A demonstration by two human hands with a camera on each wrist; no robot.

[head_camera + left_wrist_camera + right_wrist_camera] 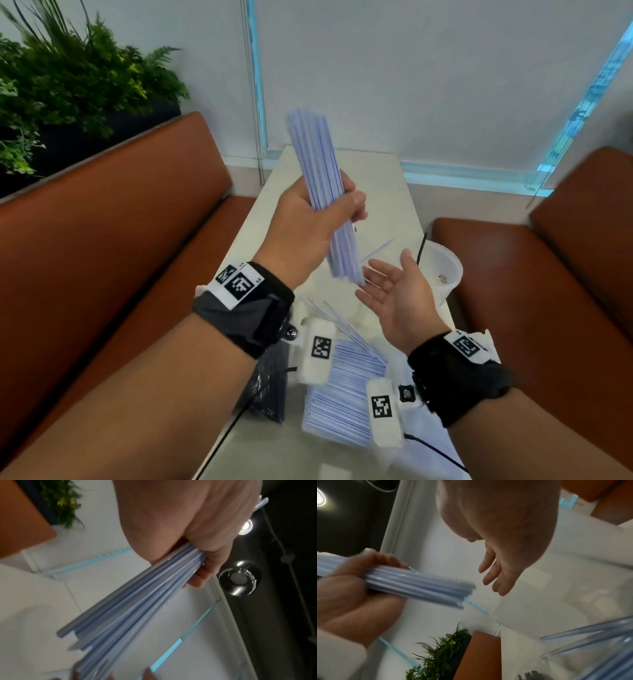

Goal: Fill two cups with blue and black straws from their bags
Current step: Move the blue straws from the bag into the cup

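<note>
Blue straws [325, 192] | in left hand [301, 226] grip | above flat right hand [397, 294]

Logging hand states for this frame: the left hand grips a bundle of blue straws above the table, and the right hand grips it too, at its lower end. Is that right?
Not quite. The left hand does grip the bundle of blue straws above the table, but the right hand is open, palm up beside the bundle's lower end, gripping nothing. The head view shows it; the right wrist view confirms the straight fingers.

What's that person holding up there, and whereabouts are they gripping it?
The left hand grips a bundle of blue-striped straws around its middle. The right hand is open beneath, holding nothing.
</note>
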